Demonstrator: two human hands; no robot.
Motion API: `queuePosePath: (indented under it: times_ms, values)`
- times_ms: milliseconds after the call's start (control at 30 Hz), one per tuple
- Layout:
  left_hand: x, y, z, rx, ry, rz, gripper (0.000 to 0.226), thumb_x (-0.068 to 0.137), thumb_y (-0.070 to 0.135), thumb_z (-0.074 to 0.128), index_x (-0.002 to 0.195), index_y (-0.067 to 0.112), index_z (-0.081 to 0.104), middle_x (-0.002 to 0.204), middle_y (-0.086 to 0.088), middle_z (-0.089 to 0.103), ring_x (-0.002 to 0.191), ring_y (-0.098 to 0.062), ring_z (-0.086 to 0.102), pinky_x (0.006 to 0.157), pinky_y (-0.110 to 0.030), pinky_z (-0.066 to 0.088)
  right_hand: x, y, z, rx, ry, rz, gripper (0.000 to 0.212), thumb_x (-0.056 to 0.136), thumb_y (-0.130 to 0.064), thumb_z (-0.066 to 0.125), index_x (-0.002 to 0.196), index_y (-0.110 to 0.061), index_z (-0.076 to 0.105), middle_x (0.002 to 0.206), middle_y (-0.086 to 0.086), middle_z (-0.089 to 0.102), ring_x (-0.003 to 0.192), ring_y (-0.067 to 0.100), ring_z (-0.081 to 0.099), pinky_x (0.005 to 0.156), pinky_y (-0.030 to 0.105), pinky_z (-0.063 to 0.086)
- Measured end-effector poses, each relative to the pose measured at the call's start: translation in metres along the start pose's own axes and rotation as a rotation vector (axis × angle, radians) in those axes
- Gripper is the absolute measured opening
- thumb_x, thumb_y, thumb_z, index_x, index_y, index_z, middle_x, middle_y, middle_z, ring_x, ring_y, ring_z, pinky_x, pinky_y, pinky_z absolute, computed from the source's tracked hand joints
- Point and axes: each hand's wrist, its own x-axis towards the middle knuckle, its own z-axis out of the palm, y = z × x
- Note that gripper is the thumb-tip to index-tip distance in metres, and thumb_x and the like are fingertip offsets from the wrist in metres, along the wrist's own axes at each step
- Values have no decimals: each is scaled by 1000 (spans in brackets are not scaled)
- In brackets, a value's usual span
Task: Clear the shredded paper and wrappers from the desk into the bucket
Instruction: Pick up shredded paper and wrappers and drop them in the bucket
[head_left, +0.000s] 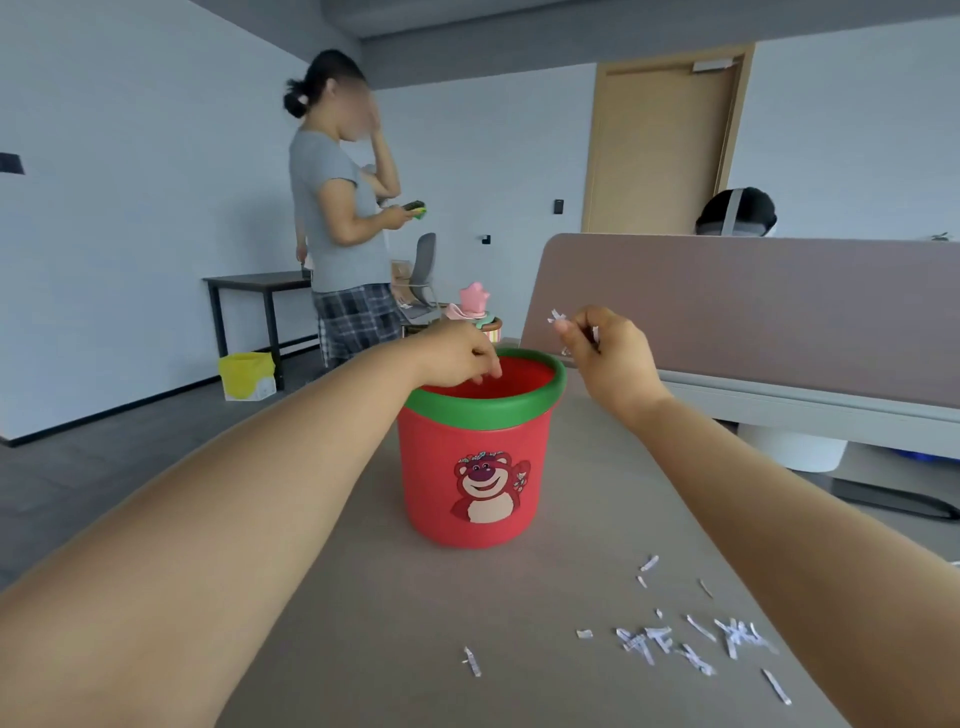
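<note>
A red bucket (475, 467) with a green rim and a bear picture stands on the grey desk (363, 597) in front of me. My left hand (460, 353) hangs over the bucket's mouth, fingers pointing down and loosely apart, with nothing visible in them. My right hand (605, 348) is raised just right of the rim and pinches a few white shredded paper strips (558, 317) between its fingertips. More shredded paper (675, 642) lies scattered on the desk near me, below my right forearm, with one stray strip (471, 661) further left.
A brownish partition panel (753, 312) runs along the desk's right side. A pink toy (475, 306) stands behind the bucket. A person in a grey shirt (337, 218) stands at the back left near a dark table (254, 283) and a yellow bin (247, 375).
</note>
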Motion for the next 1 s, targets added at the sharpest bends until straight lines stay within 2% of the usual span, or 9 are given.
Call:
queuePosePath:
  times_ms: [100,167,333,433,533,633,767,867,1000]
  values:
    - [-4,-1,2,-48,46,31,19,94,15,49,105,7,63,88,-3,67,52,-5,59,47,-13,46,3,0,8,-7,-8,-8,25,91,-24,52,77,-4,54,75,17,59,69,22,47,49,5,33]
    - [-5,-1,0,18,127,66,20,91,25,55,96,9,66,74,2,65,40,-2,51,41,-13,40,4,0,12,-15,-13,-2,29,91,-25,52,81,1,56,80,24,63,69,22,47,49,6,33]
    - [-18,3,-5,194,175,59,50,94,46,38,77,12,70,60,8,55,59,-11,53,61,-27,41,5,-3,17,-14,-36,4,26,91,-25,51,79,-3,55,75,17,59,68,22,45,49,6,34]
    - [-28,-6,-9,210,199,63,43,96,38,39,80,12,69,66,9,54,68,-15,55,62,-28,38,11,-11,21,1,-61,-17,25,91,-26,52,78,-5,55,74,18,60,68,22,47,48,18,32]
    - [-39,-26,-2,280,413,87,32,92,31,49,82,6,67,87,-6,59,84,-24,57,72,-33,44,22,-25,32,7,-95,-50,28,90,-25,54,80,0,56,72,18,56,69,22,46,49,23,29]
    - [-54,-42,11,248,639,107,29,88,28,52,81,4,67,93,-10,61,90,-28,57,75,-37,46,31,-32,48,-77,-270,-37,26,87,-29,58,74,-8,54,68,8,53,59,19,45,59,24,33]
    - [-66,-51,22,195,694,98,37,86,31,43,81,2,65,89,-9,59,87,-28,55,69,-37,46,31,-29,56,-188,-563,45,20,77,-34,69,75,-17,60,69,-4,59,64,9,54,68,23,42]
    - [-66,-51,26,235,686,73,44,88,33,35,85,2,66,93,-9,62,93,-27,53,72,-37,47,27,-28,54,-157,-516,-16,20,72,-22,76,87,-10,68,85,-1,64,77,9,56,74,20,42]
    - [-65,-48,28,287,672,71,61,85,37,17,80,1,67,87,-11,65,88,-30,51,78,-39,45,25,-28,51,-118,-561,-14,13,83,-1,60,92,-6,68,91,14,73,58,1,63,65,7,49]
